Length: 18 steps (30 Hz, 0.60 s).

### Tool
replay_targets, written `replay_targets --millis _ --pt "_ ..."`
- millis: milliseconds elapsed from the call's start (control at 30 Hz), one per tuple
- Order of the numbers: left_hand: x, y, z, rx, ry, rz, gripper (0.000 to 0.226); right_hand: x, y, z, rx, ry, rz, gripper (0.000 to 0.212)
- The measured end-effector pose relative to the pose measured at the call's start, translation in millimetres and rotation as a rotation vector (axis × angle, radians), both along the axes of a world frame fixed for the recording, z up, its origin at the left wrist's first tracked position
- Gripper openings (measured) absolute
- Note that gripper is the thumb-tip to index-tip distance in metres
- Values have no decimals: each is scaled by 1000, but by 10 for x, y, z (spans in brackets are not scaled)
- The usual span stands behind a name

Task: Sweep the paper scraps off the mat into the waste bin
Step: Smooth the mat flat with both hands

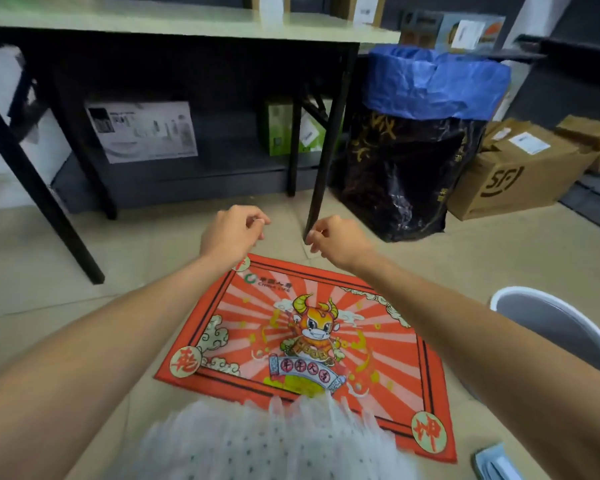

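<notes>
Mat (pixel 312 344) first: red, printed with a cartoon ox and sunburst rays, it lies flat on the tiled floor (pixel 66 258) directly below me, and I see no paper scraps on its printed face. Both of my hands hang in the air past its far edge, near each other but apart. My left hand (pixel 231 232) has its fingers curled in, thumb and fingertips pinched together; whether anything sits in that pinch I cannot tell. My right hand (pixel 338 240) is curled the same way, fingertips drawn to the thumb, and again I cannot tell if it grips something. Both bare forearms reach out over the mat's two sides. A white dotted garment (pixel 264 441) covers the mat's near edge at the bottom of the view. To my right, just beside the mat, stands the waste bin (pixel 520 294), grey with a white rim, open at the top. Something pale blue (pixel 496 462) lies on the floor near the mat's near right corner. Beyond my hands a black-legged table (pixel 187 24) stands with boxes (pixel 142 131) stored under it. Right of its leg sits a tall black sack (pixel 402 168) lined with blue plastic, and cardboard cartons (pixel 520 168) rest beside that.
</notes>
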<state>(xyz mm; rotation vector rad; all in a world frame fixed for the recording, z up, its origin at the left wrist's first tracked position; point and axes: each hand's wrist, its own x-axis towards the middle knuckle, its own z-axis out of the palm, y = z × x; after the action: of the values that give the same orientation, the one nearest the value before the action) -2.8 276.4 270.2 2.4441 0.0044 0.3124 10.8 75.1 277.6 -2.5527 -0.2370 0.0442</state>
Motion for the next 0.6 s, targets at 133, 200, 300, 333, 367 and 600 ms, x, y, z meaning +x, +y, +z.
replay_targets --millis 133,200,300,333,367,600 --pt "212 177 -549 26 70 5 21 241 276 -581 -133 40 27 25" --pt "333 262 -817 32 106 15 20 379 408 -835 -171 67 52 25" --pt "512 366 -1189 39 136 9 18 610 588 -1159 -165 104 76 24" --pt "559 396 -1308 38 149 6 18 685 640 -1270 -162 115 81 24" --pt "610 430 -1423 37 164 7 18 758 684 -1381 -165 125 84 24" --pt "842 634 -2236 -53 255 12 23 1137 867 -2202 -174 223 102 26"
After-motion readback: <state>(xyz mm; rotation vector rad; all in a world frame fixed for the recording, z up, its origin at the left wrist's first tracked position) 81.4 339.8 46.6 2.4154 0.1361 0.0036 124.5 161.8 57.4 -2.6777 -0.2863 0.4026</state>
